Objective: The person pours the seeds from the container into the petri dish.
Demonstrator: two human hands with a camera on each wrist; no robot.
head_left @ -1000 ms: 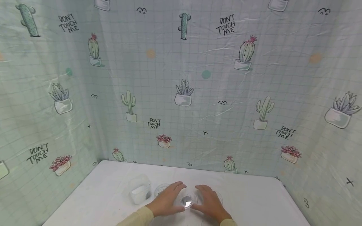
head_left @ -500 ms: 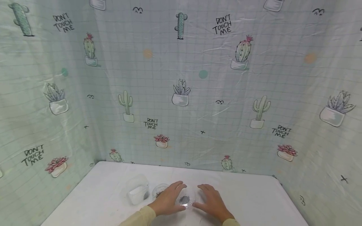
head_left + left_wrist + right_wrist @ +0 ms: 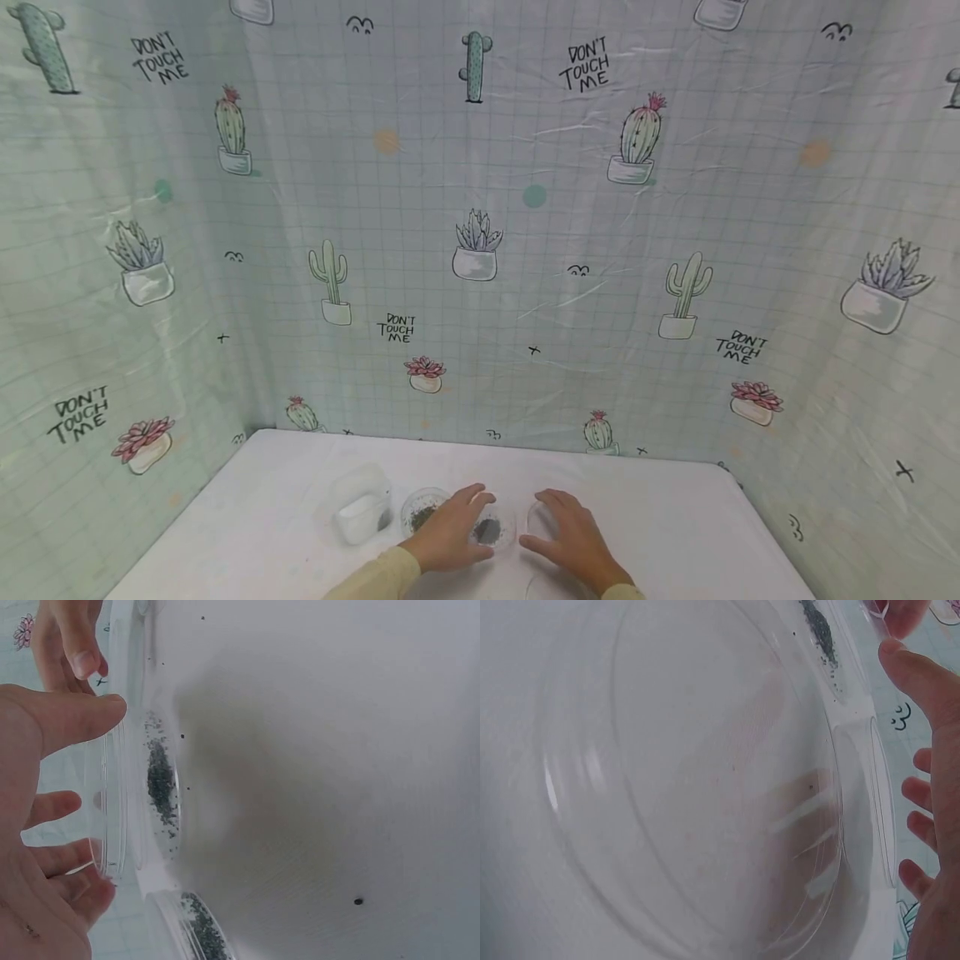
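The left hand (image 3: 450, 533) pinches a clear lid (image 3: 112, 802) across its rim, above a clear dish (image 3: 174, 832) of dark grains. The right hand (image 3: 573, 537) has fingers spread; whether its thumb touches the lid is unclear. The white table (image 3: 667, 525) extends rightward to its edge. A second grain dish (image 3: 406, 521) is partly hidden; another clear rim (image 3: 529, 587) is cut off below.

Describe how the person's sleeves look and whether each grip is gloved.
The left sleeve and right sleeve are plain pale yellow. The left grip and right grip are bare five-fingered hands, with no gloves showing.
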